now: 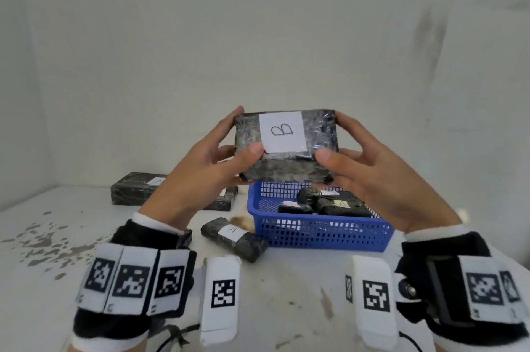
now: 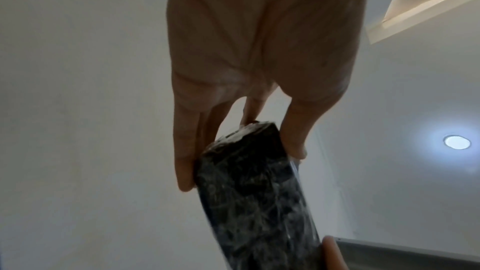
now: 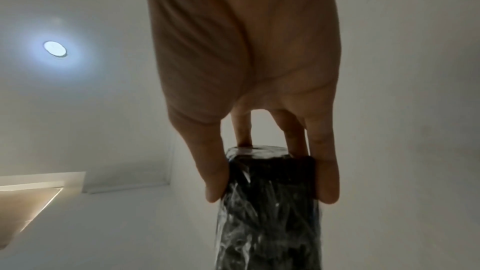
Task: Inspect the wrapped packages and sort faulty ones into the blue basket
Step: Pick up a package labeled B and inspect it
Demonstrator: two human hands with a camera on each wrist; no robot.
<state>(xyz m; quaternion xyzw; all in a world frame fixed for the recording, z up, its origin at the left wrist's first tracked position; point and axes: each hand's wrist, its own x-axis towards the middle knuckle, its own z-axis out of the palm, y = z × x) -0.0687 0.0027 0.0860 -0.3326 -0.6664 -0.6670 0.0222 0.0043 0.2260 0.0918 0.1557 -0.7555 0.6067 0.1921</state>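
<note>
A black film-wrapped package (image 1: pixel 286 162) with a white label marked B is held up above the blue basket (image 1: pixel 318 234). My left hand (image 1: pixel 206 162) grips its left end, thumb on the front face and fingers behind. My right hand (image 1: pixel 370 168) grips the right end the same way. Both wrist views show the package (image 2: pixel 257 196) (image 3: pixel 270 208) pinched between thumb and fingers. The basket holds several dark wrapped packages (image 1: pixel 341 204) with labels, one marked A.
A small wrapped package marked A (image 1: pixel 233 238) lies on the white table (image 1: pixel 286 294) just left of the basket. A larger wrapped box (image 1: pixel 134 188) and another package (image 1: pixel 220 201) sit at the back left. White walls close off the back and left.
</note>
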